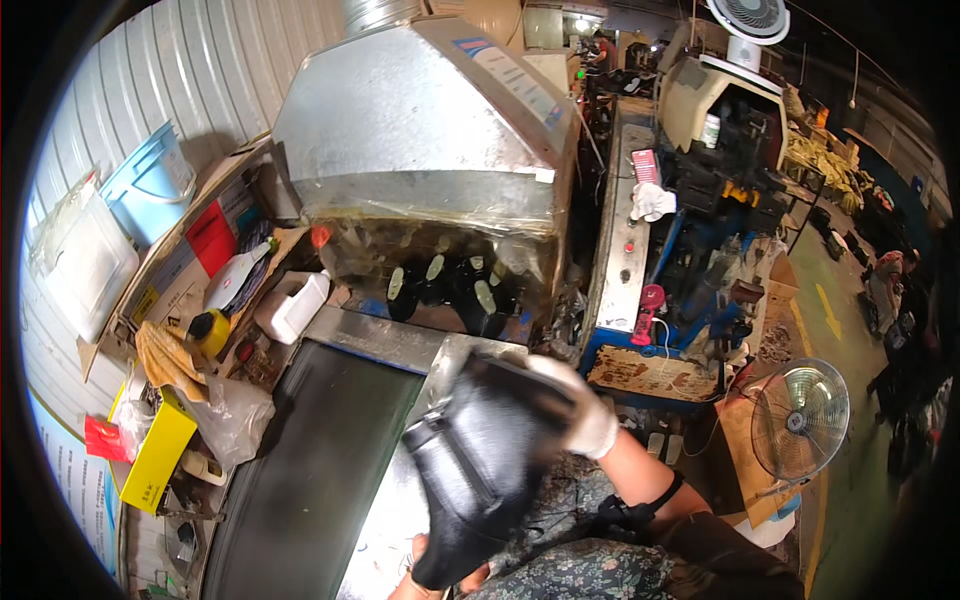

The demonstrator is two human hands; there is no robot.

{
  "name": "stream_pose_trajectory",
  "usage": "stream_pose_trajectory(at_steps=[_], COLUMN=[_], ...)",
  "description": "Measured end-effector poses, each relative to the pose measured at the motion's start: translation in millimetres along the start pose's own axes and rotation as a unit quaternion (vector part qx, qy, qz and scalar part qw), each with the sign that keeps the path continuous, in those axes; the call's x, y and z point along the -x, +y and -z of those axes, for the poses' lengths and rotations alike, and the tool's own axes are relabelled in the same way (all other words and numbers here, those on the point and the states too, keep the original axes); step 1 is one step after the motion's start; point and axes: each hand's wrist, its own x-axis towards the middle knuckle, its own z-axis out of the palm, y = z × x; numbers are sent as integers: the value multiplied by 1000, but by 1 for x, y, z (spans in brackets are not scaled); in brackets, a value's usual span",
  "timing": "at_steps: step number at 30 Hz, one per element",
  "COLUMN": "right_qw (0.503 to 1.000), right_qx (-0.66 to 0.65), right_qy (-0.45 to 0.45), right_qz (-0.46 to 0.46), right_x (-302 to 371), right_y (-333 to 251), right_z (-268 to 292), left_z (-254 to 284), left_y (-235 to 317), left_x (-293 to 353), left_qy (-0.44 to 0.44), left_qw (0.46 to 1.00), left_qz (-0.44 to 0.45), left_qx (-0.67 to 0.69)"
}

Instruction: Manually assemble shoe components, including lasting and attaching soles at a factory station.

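Note:
A black leather boot (485, 455) with a strap and a zip-like seam is held tilted in front of my body, over the metal edge (390, 520) beside a dark conveyor belt (310, 460). My right hand (592, 415), in a white glove, is closed on the boot's upper right end; its fingertips are partly hidden and smeared. At the lower end, my left hand (418, 572) holds the boot from beneath, with bare fingers showing on either side of it. Beyond the belt, several black shoes with pale soles (485, 296) sit under a metal hood (420, 130).
On the left, a cluttered shelf bears a light blue bucket (150, 185), a white jug (292, 308), an orange cloth (172, 362) and a yellow box (160, 452). To the right stand a blue-framed machine (655, 370) with a pink handheld fan (650, 312), and a wire-guarded fan (798, 422).

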Motion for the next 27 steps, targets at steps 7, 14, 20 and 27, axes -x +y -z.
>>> stream_pose_trajectory(at_steps=[7, 14, 20, 27], right_qw=[949, 897, 916, 924], right_qx=[101, 380, 280, 343], right_qy=[66, -114, -202, -107], right_qz=[-291, -194, -206, -132], right_x=[41, 51, 43, 51], right_y=[-45, -24, -26, -8], right_z=[5, 35, 53, 44], left_z=[-26, -37, -37, -30], left_y=[7, -33, -42, -54], left_x=[-124, -163, -163, -168], left_qy=[-7, 101, 116, 139], left_qw=[737, 713, 756, 758], left_qz=[-143, -84, -110, -141], left_qx=[-661, -689, -634, -621])
